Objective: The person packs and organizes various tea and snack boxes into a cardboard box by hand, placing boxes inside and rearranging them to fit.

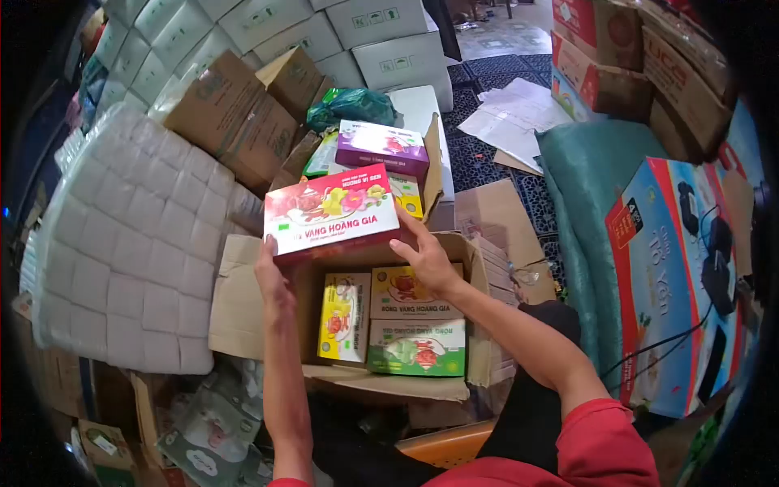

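Observation:
A red and white box printed with flowers and a teapot [329, 209] is held up between both hands, above the near side of an open carton [479, 321]. My left hand [276, 264] grips its near left corner. My right hand [426, 258] holds its right side, thumb toward the near edge. Down in the open carton lie a yellow box [344, 316], a brown and yellow box [414, 292] and a green box [416, 347]. Just beyond the held box, a purple and white box [381, 150] rests on other boxes in a second carton [434, 166].
To the left leans a plastic-wrapped white pack [134, 243]. White cartons [398, 61] are stacked at the back, near a brown carton [235, 109]. A green sack [596, 235] and a blue and red box [669, 292] with black cables stand on the right.

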Tool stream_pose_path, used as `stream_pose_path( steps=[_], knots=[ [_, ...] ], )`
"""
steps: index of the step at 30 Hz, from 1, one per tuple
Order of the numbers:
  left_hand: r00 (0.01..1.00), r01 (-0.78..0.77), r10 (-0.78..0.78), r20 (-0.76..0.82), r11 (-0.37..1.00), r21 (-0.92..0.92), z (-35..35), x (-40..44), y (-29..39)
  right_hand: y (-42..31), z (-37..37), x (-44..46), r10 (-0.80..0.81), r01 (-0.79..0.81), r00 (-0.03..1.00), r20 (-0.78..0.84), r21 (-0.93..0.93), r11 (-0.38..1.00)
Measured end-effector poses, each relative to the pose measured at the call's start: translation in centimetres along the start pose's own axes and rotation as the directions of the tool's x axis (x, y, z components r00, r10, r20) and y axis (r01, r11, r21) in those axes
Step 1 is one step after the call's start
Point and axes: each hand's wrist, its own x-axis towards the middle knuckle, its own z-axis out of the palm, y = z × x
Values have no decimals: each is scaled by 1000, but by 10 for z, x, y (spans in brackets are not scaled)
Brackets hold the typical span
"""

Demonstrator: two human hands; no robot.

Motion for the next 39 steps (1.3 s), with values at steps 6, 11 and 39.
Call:
stream_pose_path(
  steps=[6,11,39],
  knots=[
    [996,34,-50,77,982,188,60,103,1,-16,-17,46,92,-119,979,-181,-140,983],
    [987,-69,8,159,923,378,61,154,-47,15,-8,44,-88,-16,951,-296,-333,943],
    [856,-436,464,230,885,-163,110,-288,111,14,6,-16,181,475,738,650,-691,545]
  ],
)
